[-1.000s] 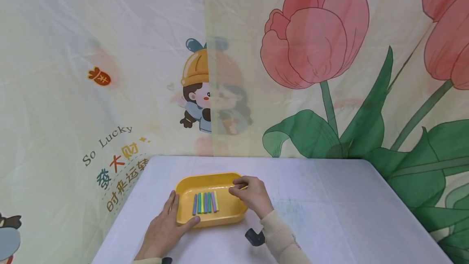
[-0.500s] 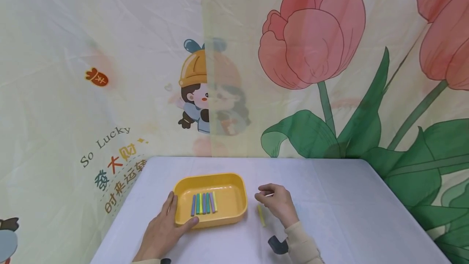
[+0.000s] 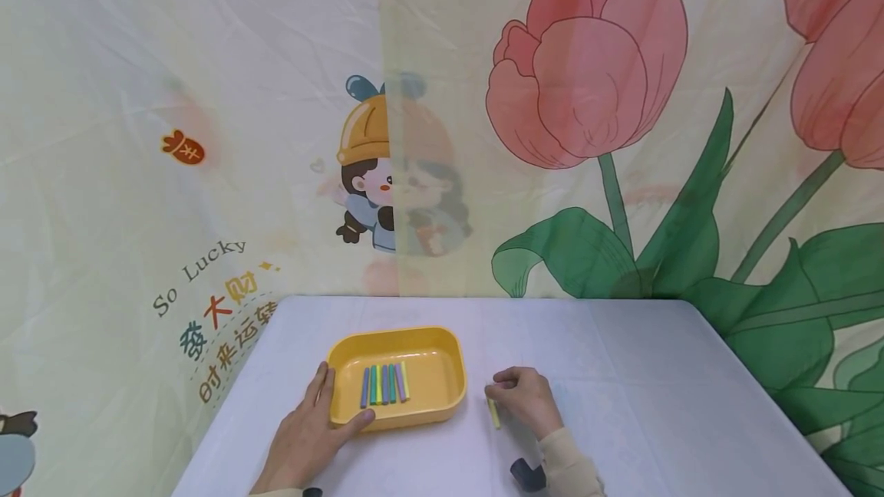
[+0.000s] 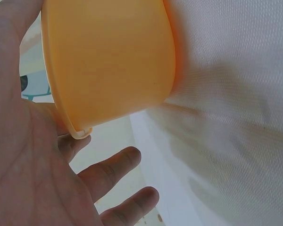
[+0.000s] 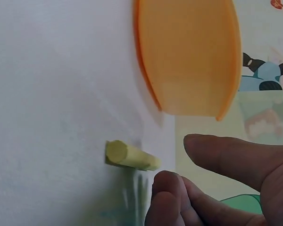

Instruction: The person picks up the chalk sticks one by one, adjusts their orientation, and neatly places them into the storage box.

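Chalk being laid out beside the tray

The yellow chalk [image 3: 493,412] is touched by the curled right hand [image 3: 526,398]; release is needed next, while the tray [image 3: 452,397] is steadied by the open left hand [image 3: 308,436].

Right hand [image 3: 526,399] has withdrawn from over the yellow tray [image 3: 449,397] to the tabletop [image 3: 635,405] beside the tray's right edge. Yellow chalk stick [image 3: 493,412], formerly absent there, now lies at its fingertips.

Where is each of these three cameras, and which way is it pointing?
Head: worn on the head, looking forward and down at the table; both hands show.
Left wrist: looks along the left hand at the yellow tray.
Right wrist: looks past the right hand at a yellow chalk stick and the tray.
All three share the tray.
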Available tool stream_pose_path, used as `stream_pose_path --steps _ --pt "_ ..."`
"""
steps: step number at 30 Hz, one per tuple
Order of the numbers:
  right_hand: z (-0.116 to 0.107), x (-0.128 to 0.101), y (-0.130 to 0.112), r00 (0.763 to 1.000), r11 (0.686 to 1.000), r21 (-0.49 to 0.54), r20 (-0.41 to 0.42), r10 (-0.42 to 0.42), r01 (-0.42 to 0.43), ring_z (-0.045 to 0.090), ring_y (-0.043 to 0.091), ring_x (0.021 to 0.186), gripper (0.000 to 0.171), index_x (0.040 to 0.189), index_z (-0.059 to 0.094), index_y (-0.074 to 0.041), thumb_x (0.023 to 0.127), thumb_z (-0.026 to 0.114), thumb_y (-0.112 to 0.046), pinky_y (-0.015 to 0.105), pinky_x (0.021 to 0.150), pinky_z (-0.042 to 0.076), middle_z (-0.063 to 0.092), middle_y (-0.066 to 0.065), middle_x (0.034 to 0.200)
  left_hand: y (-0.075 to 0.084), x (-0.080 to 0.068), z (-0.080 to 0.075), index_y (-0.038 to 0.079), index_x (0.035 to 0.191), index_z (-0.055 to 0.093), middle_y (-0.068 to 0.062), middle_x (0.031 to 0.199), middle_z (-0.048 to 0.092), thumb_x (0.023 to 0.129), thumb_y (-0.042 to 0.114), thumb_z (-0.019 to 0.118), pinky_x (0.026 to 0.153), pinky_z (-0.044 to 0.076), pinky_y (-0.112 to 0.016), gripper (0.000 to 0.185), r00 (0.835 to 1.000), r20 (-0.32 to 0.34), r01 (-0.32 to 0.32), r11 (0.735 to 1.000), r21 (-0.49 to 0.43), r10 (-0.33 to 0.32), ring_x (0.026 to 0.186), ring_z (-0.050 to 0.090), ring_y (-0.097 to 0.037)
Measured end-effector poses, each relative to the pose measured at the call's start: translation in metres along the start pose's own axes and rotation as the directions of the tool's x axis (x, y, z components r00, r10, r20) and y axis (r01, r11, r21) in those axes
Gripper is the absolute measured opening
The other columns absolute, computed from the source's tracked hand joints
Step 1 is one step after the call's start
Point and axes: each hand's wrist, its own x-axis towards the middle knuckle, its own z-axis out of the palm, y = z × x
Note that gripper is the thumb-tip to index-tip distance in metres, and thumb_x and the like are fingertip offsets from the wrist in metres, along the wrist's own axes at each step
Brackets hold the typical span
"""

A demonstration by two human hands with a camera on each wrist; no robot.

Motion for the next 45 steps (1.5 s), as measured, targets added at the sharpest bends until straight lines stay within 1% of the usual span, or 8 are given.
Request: stream_pose_path --steps 5,9,13,16,23,25,38,45 --pt "0.007 0.000 0.003 0.999 0.999 -0.026 -0.001 0.036 -0.036 0.064 0.014 0.072 0.031 0.102 0.074 -0.002 0.079 0.084 -0.021 0.031 0.067 0.059 0.069 0.001 0.083 0.001 -0.001 0.000 -0.004 0.159 0.015 -0.021 0.168 0.010 0.083 0.085 0.051 0.101 0.041 -0.067 0.123 1.000 -0.003 -0.003 1.000 0.004 0.003 0.132 0.045 -0.053" --pt "0.012 0.001 0.005 0.999 0.999 -0.040 0.002 0.034 -0.034 0.064 0.014 0.073 0.029 0.100 0.074 -0.003 0.079 0.084 -0.020 0.031 0.067 0.059 0.068 0.001 0.083 0.001 0.000 0.000 -0.004 0.159 0.014 -0.021 0.168 0.009 0.082 0.086 0.050 0.102 0.041 -0.067 0.124 1.000 -0.002 0.002 1.000 0.007 -0.002 0.134 0.043 -0.054" --pt "0.015 0.002 0.006 1.000 0.998 -0.057 -0.013 0.018 -0.018 0.063 0.015 0.074 0.027 0.098 0.074 -0.004 0.077 0.085 -0.017 0.030 0.066 0.058 0.067 0.000 0.082 0.000 0.001 0.001 -0.005 0.159 0.013 -0.021 0.168 0.008 0.082 0.087 0.049 0.104 0.039 -0.067 0.125 1.000 0.005 0.014 1.000 0.010 -0.014 0.136 0.040 -0.053" --pt "0.017 0.001 0.005 1.000 0.997 -0.077 -0.027 0.006 -0.008 0.062 0.015 0.073 0.026 0.097 0.074 -0.004 0.075 0.085 -0.014 0.030 0.066 0.058 0.066 0.000 0.081 0.000 0.002 0.002 -0.004 0.159 0.013 -0.021 0.168 0.008 0.082 0.087 0.049 0.104 0.040 -0.067 0.125 1.000 0.007 0.012 1.000 0.011 -0.012 0.136 0.041 -0.053" --pt "0.018 0.001 0.001 0.998 0.992 -0.115 -0.041 0.045 -0.049 0.061 0.014 0.071 0.026 0.097 0.074 -0.004 0.075 0.085 -0.012 0.029 0.064 0.057 0.064 0.001 0.080 -0.001 0.002 0.003 -0.005 0.159 0.013 -0.021 0.168 0.008 0.082 0.086 0.049 0.102 0.041 -0.067 0.124 1.000 0.007 0.008 1.000 0.015 -0.008 0.134 0.043 -0.054" --pt "0.019 0.002 0.001 0.998 0.991 -0.122 -0.048 0.040 -0.046 0.061 0.014 0.070 0.025 0.096 0.074 -0.004 0.075 0.085 -0.012 0.029 0.063 0.057 0.064 0.001 0.080 -0.001 0.003 0.003 -0.005 0.159 0.013 -0.021 0.168 0.008 0.082 0.087 0.049 0.102 0.041 -0.067 0.125 1.000 0.007 0.008 1.000 0.015 -0.008 0.134 0.043 -0.054" --pt "0.021 0.001 0.000 0.997 0.991 -0.122 -0.057 0.051 -0.058 0.061 0.014 0.069 0.021 0.093 0.075 -0.005 0.075 0.083 -0.009 0.028 0.061 0.057 0.065 0.001 0.078 0.001 0.002 0.001 -0.004 0.159 0.013 -0.022 0.168 0.008 0.081 0.087 0.050 0.102 0.041 -0.067 0.125 1.000 0.010 0.015 1.000 0.011 -0.015 0.134 0.042 -0.054" --pt "0.020 0.001 0.003 0.998 0.995 -0.096 -0.059 0.022 -0.027 0.061 0.014 0.070 0.020 0.093 0.075 -0.006 0.075 0.083 -0.011 0.028 0.062 0.057 0.066 0.000 0.078 0.001 0.001 0.001 -0.004 0.159 0.013 -0.021 0.168 0.008 0.082 0.087 0.050 0.102 0.040 -0.068 0.125 1.000 0.012 0.016 1.000 0.005 -0.016 0.134 0.042 -0.054"
